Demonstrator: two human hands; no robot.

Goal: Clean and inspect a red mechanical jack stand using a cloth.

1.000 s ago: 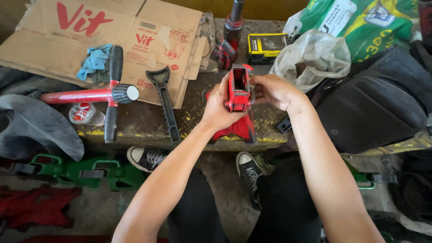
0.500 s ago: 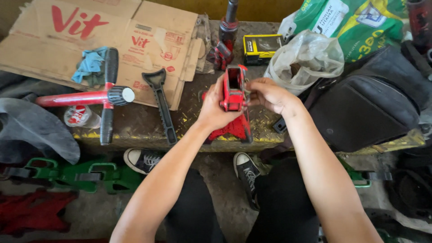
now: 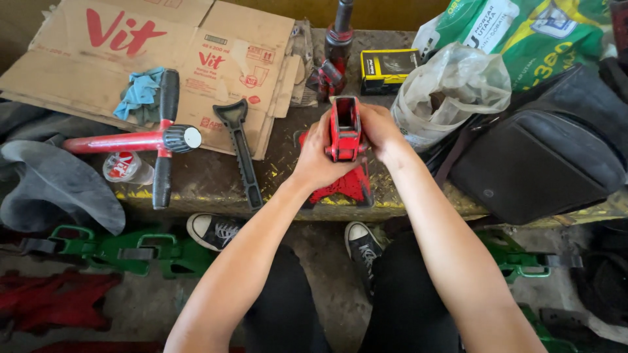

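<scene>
A red metal jack stand (image 3: pixel 343 140) stands upright near the front edge of a worn workbench (image 3: pixel 216 180). My left hand (image 3: pixel 318 155) wraps around its left side, thumb against the upper column. My right hand (image 3: pixel 381 127) grips the top of the column from the right. The stand's splayed red base (image 3: pixel 340 186) shows below my wrists. Both hands are closed on it.
Flattened cardboard (image 3: pixel 150 59) covers the bench's left, with a red-handled tool (image 3: pixel 137 140), a blue rag (image 3: pixel 139 95) and a black lever (image 3: pixel 241 150). A yellow-black box (image 3: pixel 386 68), a plastic bag (image 3: pixel 451 91) and a black bag (image 3: pixel 549 157) lie right. Green stands (image 3: pixel 131 252) sit on the floor.
The view has shifted slightly; my hands stay on the red stand, with the right hand lower and tighter around its top.
</scene>
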